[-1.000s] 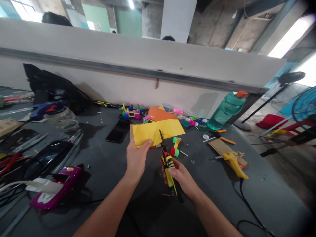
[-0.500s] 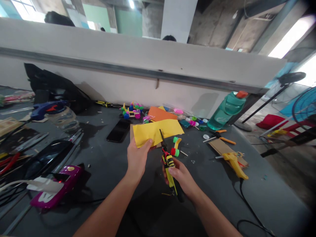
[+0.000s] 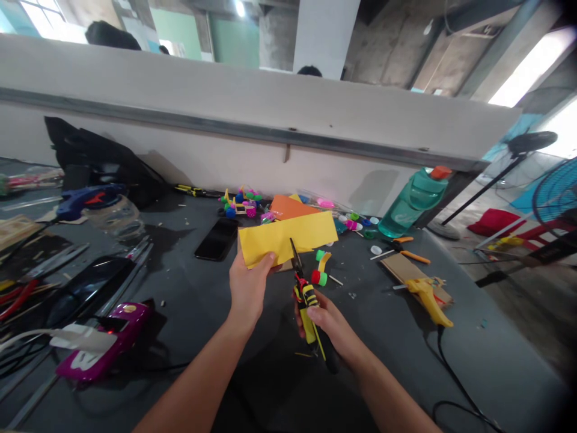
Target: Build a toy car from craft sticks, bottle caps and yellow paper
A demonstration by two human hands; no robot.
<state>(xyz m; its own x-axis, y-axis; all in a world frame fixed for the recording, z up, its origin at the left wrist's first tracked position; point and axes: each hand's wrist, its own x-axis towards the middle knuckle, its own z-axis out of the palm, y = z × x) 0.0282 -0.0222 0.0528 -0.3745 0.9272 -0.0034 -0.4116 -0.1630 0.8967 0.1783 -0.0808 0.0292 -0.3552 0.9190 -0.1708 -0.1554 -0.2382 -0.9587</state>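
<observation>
My left hand (image 3: 250, 285) pinches the lower left part of a long yellow sheet (image 3: 306, 231), thumb on top. The sheet hangs tilted over the dark table, its right end raised. In my right hand (image 3: 331, 322) is a black-and-yellow cutting tool (image 3: 309, 300), its blades pointing up at the sheet's lower edge near the middle. Whether the blades grip the sheet is hard to tell. Just right of the tool lies a small piece with red and green caps (image 3: 319, 277). A brown board (image 3: 287, 265) shows partly beneath the sheet.
A black phone (image 3: 217, 239) lies left of the sheet. Behind it are colourful small parts (image 3: 243, 204) and orange paper (image 3: 293, 207). To the right stand a teal bottle (image 3: 412, 204) and a yellow glue gun (image 3: 428, 300). A purple power strip (image 3: 106, 343) is at left.
The yellow sheet's right part has lifted and straightened, and its left end has shifted slightly left with my left hand. The cutting tool's handles look slightly wider apart.
</observation>
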